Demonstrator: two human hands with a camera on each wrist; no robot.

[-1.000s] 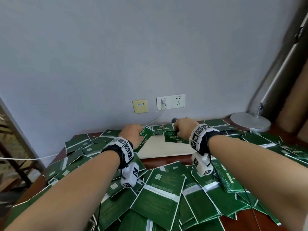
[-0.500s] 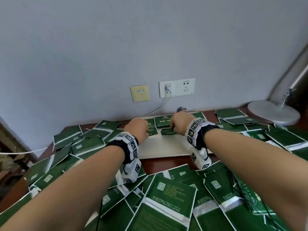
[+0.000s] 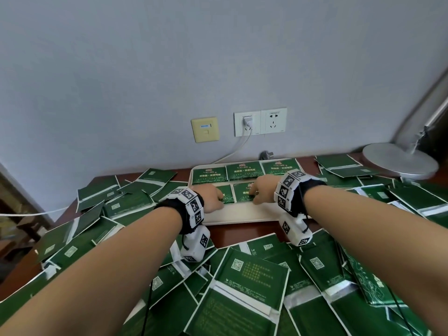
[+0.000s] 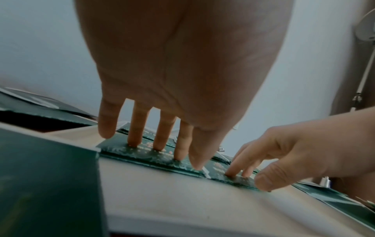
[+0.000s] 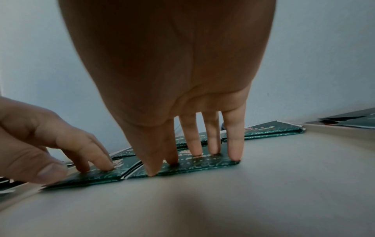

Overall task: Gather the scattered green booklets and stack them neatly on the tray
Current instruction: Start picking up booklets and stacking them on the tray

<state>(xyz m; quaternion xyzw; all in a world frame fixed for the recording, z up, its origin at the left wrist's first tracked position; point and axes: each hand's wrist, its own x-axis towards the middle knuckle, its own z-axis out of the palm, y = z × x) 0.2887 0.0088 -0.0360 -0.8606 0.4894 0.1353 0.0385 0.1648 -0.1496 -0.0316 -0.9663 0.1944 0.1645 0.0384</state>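
Observation:
A cream tray lies against the wall. Three green booklets fill its back row, side by side. In front of them lie two more. My left hand presses straight fingertips on the left booklet. My right hand presses on the right booklet in the same way. In the left wrist view my left hand has spread fingers, with the right hand beside it. The right wrist view shows my right hand and the left hand on its booklet.
Several scattered green booklets cover the brown table in front of and beside the tray. A round lamp base stands at the far right. Wall sockets hold a plug with a white cable. The tray's near strip is bare.
Both hands came down from the tray's back toward its middle. The booklets they held now lie flat side by side in a second row, under straight fingers.

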